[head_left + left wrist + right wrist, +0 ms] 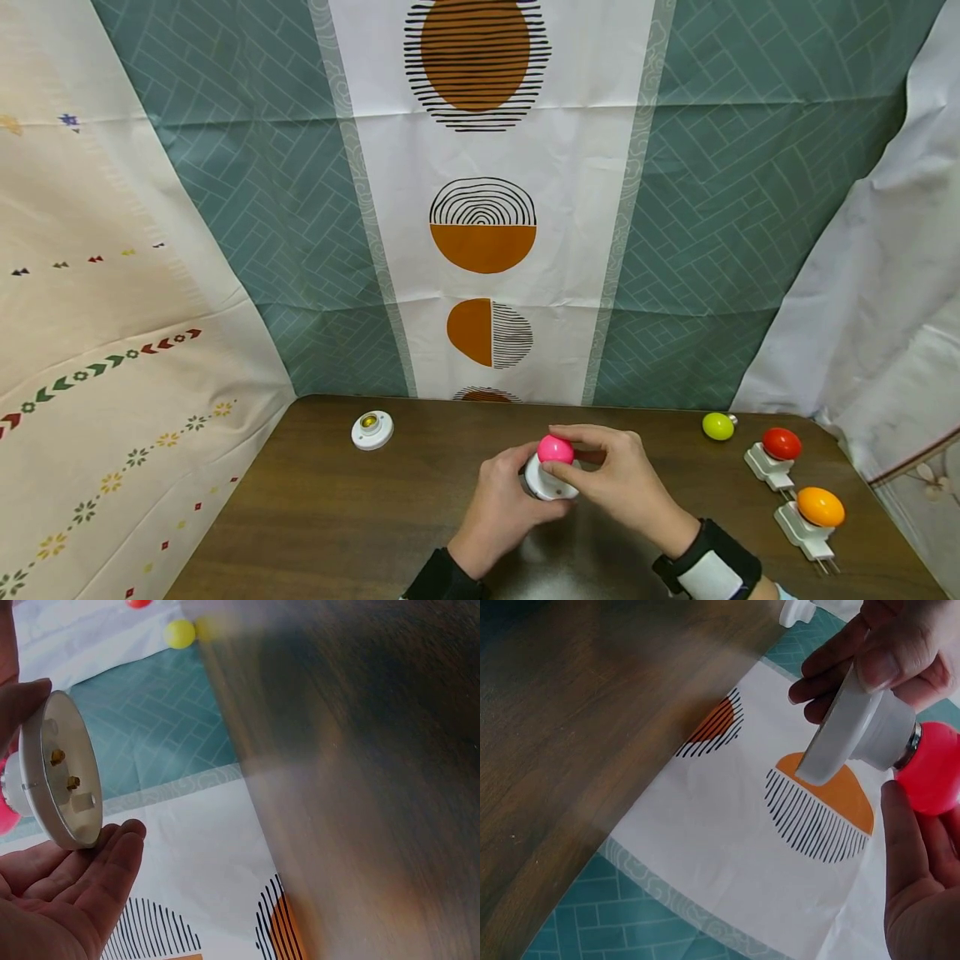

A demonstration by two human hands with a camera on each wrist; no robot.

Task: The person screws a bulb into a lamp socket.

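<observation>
My left hand [501, 500] grips a round white lamp holder [545, 483] by its base, thumb on one side and fingers on the other. A pink light bulb [556, 448] sits at the mouth of this holder, and my right hand [618, 475] holds it between thumb and fingers. In the right wrist view a strip of the bulb's metal cap [909, 746] shows between pink globe and holder. The holder's hollow underside [75, 776], with two brass screws, faces the left wrist camera. Both hands are raised over the brown table [337, 517].
A second white lamp holder [372, 430] stands at the back left. On the right lie a yellow-green bulb [717, 426], a red bulb [782, 443] in a white plug-in socket [768, 468], and an orange bulb [821, 506] in another. Patterned cloth hangs behind the table.
</observation>
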